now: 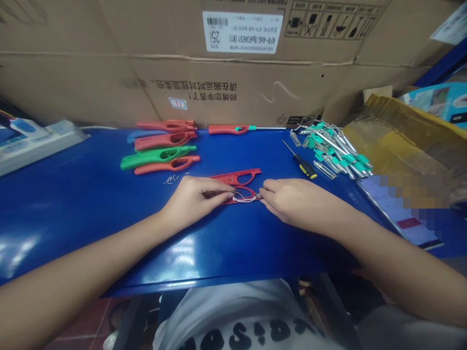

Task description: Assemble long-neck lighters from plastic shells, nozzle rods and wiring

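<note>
Two red lighter shell halves lie on the table between my hands. The upper half (251, 171) rests just beyond my fingers, its inner side showing. The nearer half (247, 188) sits lower and is partly covered. A thin white wire (244, 200) loops across its trigger opening. My left hand (195, 194) is closed, thumb and forefinger pinching a wire over the nearer shell half. My right hand (288, 197) is closed at that half's right end. Its fingertips pinch a small dark piece that I cannot make out.
Red, green and orange lighter shells (160, 156) lie at left, beside several small screws (170, 180). A red lighter (226, 130) lies along the cardboard box (109, 87). At right are a screwdriver (305, 166), metal lighter tubes (337, 150) and a phone (386, 204).
</note>
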The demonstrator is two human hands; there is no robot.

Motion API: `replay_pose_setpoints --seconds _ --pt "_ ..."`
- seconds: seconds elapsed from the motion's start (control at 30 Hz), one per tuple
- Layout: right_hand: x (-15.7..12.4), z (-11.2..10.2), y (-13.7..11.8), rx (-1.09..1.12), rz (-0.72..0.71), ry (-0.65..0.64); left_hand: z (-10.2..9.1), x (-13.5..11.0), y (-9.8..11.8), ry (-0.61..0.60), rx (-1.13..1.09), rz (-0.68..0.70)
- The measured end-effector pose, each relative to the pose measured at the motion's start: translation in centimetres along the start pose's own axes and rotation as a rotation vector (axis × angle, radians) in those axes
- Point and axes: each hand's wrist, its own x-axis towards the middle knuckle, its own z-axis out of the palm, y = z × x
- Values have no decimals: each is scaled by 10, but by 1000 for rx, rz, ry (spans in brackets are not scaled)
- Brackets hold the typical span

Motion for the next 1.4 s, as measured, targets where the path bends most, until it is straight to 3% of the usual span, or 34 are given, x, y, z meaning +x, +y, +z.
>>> replay_pose_setpoints --seconds 0.3,0.53,1.03,1.33,1.4 --pt "3 9 23 355 -35 149 0 -1 2 -11 -26 -26" --pt "3 12 27 415 -62 227 2 -1 3 -8 -67 -62" --pt "4 7 28 361 -47 144 5 1 5 20 -149 -145" --pt "4 -10 -3 14 6 -133 4 1 5 -4 -188 -209" --pt "3 -9 -6 -14 2 -140 3 0 4 6 -178 -185"
